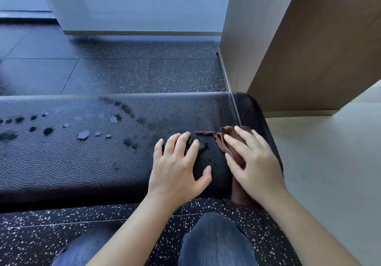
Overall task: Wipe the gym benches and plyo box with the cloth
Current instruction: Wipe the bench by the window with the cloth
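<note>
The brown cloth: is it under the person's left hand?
No, the right hand presses the cloth onto the bench, while the left hand rests flat on bare padding.

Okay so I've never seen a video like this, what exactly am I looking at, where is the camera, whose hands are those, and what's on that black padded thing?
There is no machine here. A person wears one wide-angle camera on the head, so you look forward and down at their own two hands. The black padded surface is a gym bench on a speckled rubber floor. Wet drops are scattered across its top, mostly to the left. The right hand lies flat on a brown cloth near the bench's right end, pressing it to the pad; part of the cloth hangs over the near edge. The left hand rests on the bench beside it, fingers spread, holding nothing. The blue at the bottom is the person's jeans.
</note>
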Demonstrator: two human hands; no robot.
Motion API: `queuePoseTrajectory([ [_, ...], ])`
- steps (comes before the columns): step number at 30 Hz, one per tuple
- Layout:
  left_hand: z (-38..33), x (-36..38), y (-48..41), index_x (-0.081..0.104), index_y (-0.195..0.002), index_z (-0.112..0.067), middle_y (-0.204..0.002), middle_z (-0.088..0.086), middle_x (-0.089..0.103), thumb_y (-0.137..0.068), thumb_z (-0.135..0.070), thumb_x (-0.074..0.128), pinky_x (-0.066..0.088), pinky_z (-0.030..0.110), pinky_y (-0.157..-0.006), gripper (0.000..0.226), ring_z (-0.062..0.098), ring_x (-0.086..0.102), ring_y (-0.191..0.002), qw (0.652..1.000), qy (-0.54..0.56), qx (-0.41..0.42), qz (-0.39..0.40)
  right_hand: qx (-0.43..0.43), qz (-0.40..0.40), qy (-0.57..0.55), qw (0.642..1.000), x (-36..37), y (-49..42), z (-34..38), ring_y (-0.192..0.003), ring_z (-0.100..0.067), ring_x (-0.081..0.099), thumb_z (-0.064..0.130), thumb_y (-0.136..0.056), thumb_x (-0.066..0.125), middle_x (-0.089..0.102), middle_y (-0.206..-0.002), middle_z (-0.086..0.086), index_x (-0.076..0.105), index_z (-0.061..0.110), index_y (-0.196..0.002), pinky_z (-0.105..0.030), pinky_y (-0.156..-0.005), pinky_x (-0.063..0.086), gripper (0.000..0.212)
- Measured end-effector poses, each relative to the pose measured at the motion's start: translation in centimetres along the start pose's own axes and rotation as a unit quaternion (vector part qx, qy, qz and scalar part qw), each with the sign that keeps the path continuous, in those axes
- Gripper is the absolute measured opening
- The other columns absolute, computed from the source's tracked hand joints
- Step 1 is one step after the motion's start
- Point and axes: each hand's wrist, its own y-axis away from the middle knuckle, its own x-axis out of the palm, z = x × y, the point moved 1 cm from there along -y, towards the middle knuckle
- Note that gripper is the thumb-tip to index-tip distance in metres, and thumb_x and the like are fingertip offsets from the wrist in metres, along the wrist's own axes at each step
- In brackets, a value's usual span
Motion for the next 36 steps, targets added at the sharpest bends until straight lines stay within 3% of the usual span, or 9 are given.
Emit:
queuePoseTrajectory([
  [4, -0.1, -0.1, -0.1, 0.067, -0.109, -0.009, -0.12, 0.013, 0.06, -0.073, -0.051, 0.048, 0.038, 0.052, -0.095, 0.058, 0.034, 0.055, -0.11, 1.0, 0.001, 0.001, -0.006, -0.001, 0.055, -0.01, 0.998, 2.1, -8.8, -2.1, -0.128, -0.036, 0.039, 0.026, -0.083, 0.061, 0.046, -0.14, -0.006, 0.058, 0.023, -0.125, -0.042, -0.11, 0.029, 0.041],
  [8, -0.1, -0.1, -0.1, 0.068, -0.106, -0.009, -0.117, 0.013, 0.061, -0.072, -0.051, 0.048, 0.04, 0.052, -0.093, 0.058, 0.034, 0.056, -0.108, 1.0, -0.005, 0.0, -0.016, 0.059, 0.075, 0.017, 0.995, 4.1, -16.0, -2.4, -0.124, -0.032, 0.043, 0.029, -0.087, 0.053, 0.044, -0.141, -0.007, 0.053, 0.024, -0.129, -0.034, -0.104, 0.031, 0.042],
  [12, -0.2, -0.1, 0.0, 0.067, -0.106, -0.009, -0.117, 0.013, 0.061, -0.072, -0.051, 0.048, 0.04, 0.053, -0.093, 0.058, 0.034, 0.056, -0.108, 1.0, -0.006, 0.002, -0.017, 0.031, 0.049, -0.01, 0.998, 2.1, -9.0, -1.2, -0.127, -0.033, 0.039, 0.028, -0.086, 0.057, 0.045, -0.141, -0.004, 0.055, 0.023, -0.126, -0.037, -0.108, 0.028, 0.041],
  [16, -0.2, 0.0, -0.1, 0.067, -0.107, -0.009, -0.118, 0.013, 0.061, -0.073, -0.052, 0.046, 0.038, 0.055, -0.095, 0.059, 0.034, 0.056, -0.109, 1.0, -0.006, 0.0, -0.018, 0.023, 0.002, -0.011, 1.0, 0.7, -0.7, 0.3, -0.124, -0.038, 0.042, 0.027, -0.082, 0.062, 0.052, -0.135, -0.004, 0.061, 0.023, -0.12, -0.044, -0.104, 0.034, 0.038],
  [20, 0.0, 0.1, 0.0, 0.067, -0.106, -0.008, -0.117, 0.013, 0.062, -0.073, -0.051, 0.047, 0.038, 0.056, -0.096, 0.058, 0.033, 0.056, -0.107, 0.999, 0.007, -0.003, -0.033, 0.003, 0.056, 0.003, 0.998, 2.8, -9.1, -0.5, -0.127, -0.035, 0.039, 0.027, -0.085, 0.058, 0.046, -0.139, -0.008, 0.057, 0.022, -0.125, -0.041, -0.108, 0.03, 0.041],
  [23, 0.2, -0.2, 0.2, 0.066, -0.108, -0.008, -0.118, 0.013, 0.061, -0.073, -0.05, 0.046, 0.036, 0.056, -0.097, 0.058, 0.033, 0.055, -0.108, 1.0, 0.011, -0.008, -0.028, 0.043, 0.072, 0.026, 0.996, 4.8, -14.7, 0.1, -0.124, -0.033, 0.042, 0.029, -0.088, 0.052, 0.044, -0.141, -0.008, 0.053, 0.023, -0.128, -0.035, -0.105, 0.031, 0.041],
  [29, 2.2, -2.2, 0.8, 0.066, -0.11, -0.008, -0.119, 0.013, 0.06, -0.075, -0.045, 0.046, 0.031, 0.059, -0.099, 0.055, 0.034, 0.054, -0.112, 0.997, 0.043, -0.018, -0.065, 0.048, 0.031, -0.002, 0.998, 3.7, -5.0, 3.9, -0.127, -0.035, 0.038, 0.029, -0.086, 0.056, 0.044, -0.141, -0.006, 0.056, 0.023, -0.125, -0.039, -0.11, 0.028, 0.039],
  [32, 5.4, -3.0, 1.3, 0.065, -0.111, -0.008, -0.119, 0.014, 0.06, -0.076, -0.046, 0.046, 0.032, 0.059, -0.098, 0.055, 0.034, 0.053, -0.112, 0.998, -0.003, -0.001, -0.066, 0.067, -0.028, 0.026, 0.997, 3.7, -0.2, 7.1, -0.122, -0.042, 0.043, 0.027, -0.082, 0.064, 0.052, -0.134, -0.008, 0.063, 0.021, -0.118, -0.047, -0.101, 0.038, 0.036],
  [36, 6.8, -2.6, 1.7, 0.065, -0.113, -0.007, -0.121, 0.016, 0.059, -0.077, -0.047, 0.044, 0.031, 0.061, -0.098, 0.058, 0.035, 0.054, -0.112, 0.999, -0.011, 0.009, -0.028, 0.056, 0.045, 0.021, 0.997, 4.5, -5.6, 6.2, -0.133, -0.036, 0.029, 0.033, -0.09, 0.051, 0.038, -0.146, -0.003, 0.052, 0.026, -0.13, -0.04, -0.113, 0.023, 0.04],
])
